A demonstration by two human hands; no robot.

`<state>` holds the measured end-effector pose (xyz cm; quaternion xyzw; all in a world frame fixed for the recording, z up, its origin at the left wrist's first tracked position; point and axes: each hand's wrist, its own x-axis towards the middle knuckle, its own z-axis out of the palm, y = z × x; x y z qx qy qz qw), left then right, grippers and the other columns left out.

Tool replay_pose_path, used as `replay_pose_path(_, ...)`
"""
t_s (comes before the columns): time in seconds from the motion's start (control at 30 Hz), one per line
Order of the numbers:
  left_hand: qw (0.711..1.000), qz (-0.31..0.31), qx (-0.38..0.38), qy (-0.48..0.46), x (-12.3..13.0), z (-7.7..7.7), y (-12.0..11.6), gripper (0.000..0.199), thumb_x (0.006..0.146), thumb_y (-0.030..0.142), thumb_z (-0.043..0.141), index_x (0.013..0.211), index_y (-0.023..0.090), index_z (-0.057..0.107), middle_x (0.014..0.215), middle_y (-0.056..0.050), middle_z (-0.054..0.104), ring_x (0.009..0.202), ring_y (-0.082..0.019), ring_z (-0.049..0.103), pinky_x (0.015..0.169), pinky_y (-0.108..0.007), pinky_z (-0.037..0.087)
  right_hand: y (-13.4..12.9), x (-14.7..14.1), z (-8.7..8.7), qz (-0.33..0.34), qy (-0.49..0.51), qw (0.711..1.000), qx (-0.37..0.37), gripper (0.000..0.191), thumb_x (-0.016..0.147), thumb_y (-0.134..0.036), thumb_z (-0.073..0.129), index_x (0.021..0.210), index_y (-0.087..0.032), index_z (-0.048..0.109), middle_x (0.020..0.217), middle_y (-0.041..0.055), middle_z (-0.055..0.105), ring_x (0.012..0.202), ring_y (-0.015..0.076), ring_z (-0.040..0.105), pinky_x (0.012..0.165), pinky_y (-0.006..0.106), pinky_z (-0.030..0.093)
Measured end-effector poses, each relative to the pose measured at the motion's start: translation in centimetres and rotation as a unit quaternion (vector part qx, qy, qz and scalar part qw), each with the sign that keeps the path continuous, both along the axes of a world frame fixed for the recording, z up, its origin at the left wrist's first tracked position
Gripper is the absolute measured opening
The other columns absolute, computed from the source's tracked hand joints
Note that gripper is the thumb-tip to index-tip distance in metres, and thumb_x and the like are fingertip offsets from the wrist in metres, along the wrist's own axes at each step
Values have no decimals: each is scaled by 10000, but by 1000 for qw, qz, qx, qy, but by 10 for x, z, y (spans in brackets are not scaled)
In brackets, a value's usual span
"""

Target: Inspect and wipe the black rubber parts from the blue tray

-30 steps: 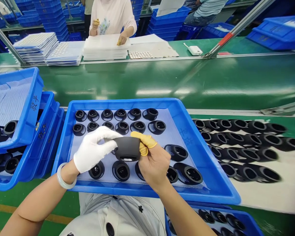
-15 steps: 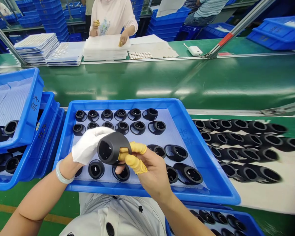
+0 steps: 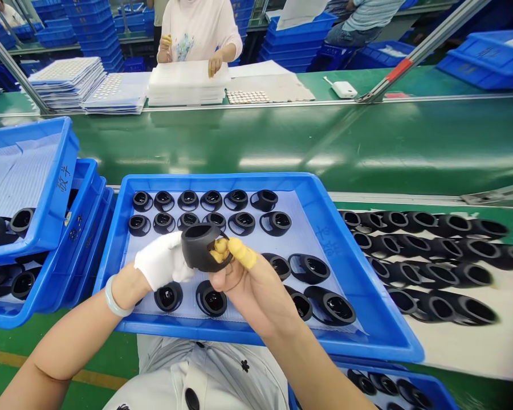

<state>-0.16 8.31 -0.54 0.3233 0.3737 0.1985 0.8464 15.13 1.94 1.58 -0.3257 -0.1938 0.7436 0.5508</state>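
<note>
A matte black ring-shaped part is held up over a blue tray, its opening tilted upward. My left hand, in a white glove, grips the part's left side. From the right, my right hand, with yellow finger covers, has fingertips inside the side opening of the part. Rows of similar black parts lie on a pale liner in the tray; some in the lower rows are hidden behind my hands.
Stacked blue trays with black parts stand at the left. More black parts lie on a pale sheet at the right. Beyond the green surface, a person touches a stack of white sheets. Another tray sits below right.
The held part has turned so its opening faces more upward. My left hand has moved slightly down and its glove now sits lower on the part. The view has shifted slightly.
</note>
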Motion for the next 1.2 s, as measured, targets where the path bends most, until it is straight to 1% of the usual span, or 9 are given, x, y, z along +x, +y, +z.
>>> replay_pose_path(0.1, 998, 3, -48, -41, 0, 6, 5, 239, 719, 372, 554, 663, 140, 537, 435, 26, 451, 308, -70, 316, 337, -205, 213, 5, 1, -8, -21, 55, 996, -62, 204, 736, -336, 746, 732, -150, 662, 687, -17, 642, 476, 62, 554, 493, 176, 463)
replay_pose_path(0.23, 988, 54, -106, -99, 0, 13, 7, 218, 743, 313, 607, 648, 145, 505, 523, 34, 491, 324, -47, 376, 338, -176, 250, 9, 2, -16, -13, 113, 987, -118, 87, 777, -236, 677, 766, -157, 644, 660, -28, 606, 464, 48, 489, 486, 163, 438)
replay_pose_path(0.47, 984, 110, -111, -83, 5, 12, 3, 212, 774, 293, 650, 658, 149, 546, 528, 35, 515, 375, -49, 462, 343, -150, 315, 13, 1, -18, -18, 123, 983, -138, 130, 787, -155, 581, 657, -158, 586, 580, -31, 530, 424, 52, 380, 439, 172, 379)
replay_pose_path(0.77, 989, 68, 129, 17, 4, 24, -9, 335, 776, 460, 641, 697, 140, 584, 488, 4, 575, 342, -82, 480, 365, -195, 351, 12, -1, -32, 30, -26, 997, -63, 139, 750, -210, 578, 626, -145, 570, 507, -24, 486, 408, 64, 390, 449, 205, 364)
replay_pose_path(0.83, 976, 58, 188, 91, 7, 29, -14, 305, 750, 432, 667, 698, 152, 557, 482, 21, 561, 372, -90, 492, 390, -204, 370, 12, -1, -33, 15, -67, 997, -45, 126, 730, -234, 585, 635, -151, 573, 502, -20, 497, 406, 73, 393, 434, 210, 361)
replay_pose_path(0.93, 929, 79, 297, 206, 10, 33, -20, 224, 699, 340, 709, 750, 169, 575, 611, 24, 595, 515, -104, 543, 492, -222, 439, 12, 1, -34, -54, -147, 988, -7, 88, 691, -237, 618, 746, -169, 620, 563, -15, 548, 450, 99, 441, 409, 205, 374)
replay_pose_path(1.03, 873, 99, 415, 235, 11, 32, -23, 103, 734, 257, 658, 796, 186, 617, 694, 21, 597, 621, -109, 539, 612, -236, 464, 10, 7, -36, -163, -281, 942, 86, 173, 761, -256, 623, 923, -206, 660, 787, 16, 651, 660, 147, 588, 570, 251, 501)
replay_pose_path(1.13, 821, 113, 506, 238, 8, 29, -21, 48, 771, 198, 595, 782, 191, 642, 702, 10, 588, 646, -119, 523, 652, -249, 455, 6, 13, -35, -247, -439, 844, 183, 184, 865, -287, 573, 1003, -227, 679, 978, 49, 686, 878, 191, 634, 791, 331, 521)
replay_pose_path(1.2, 801, 125, 535, 239, 5, 27, -18, 102, 781, 168, 572, 817, 195, 663, 771, -8, 627, 715, -136, 553, 697, -259, 462, 4, 14, -33, -262, -493, 796, 232, 185, 888, -279, 559, 1016, -232, 685, 970, 53, 698, 863, 198, 646, 767, 334, 535)
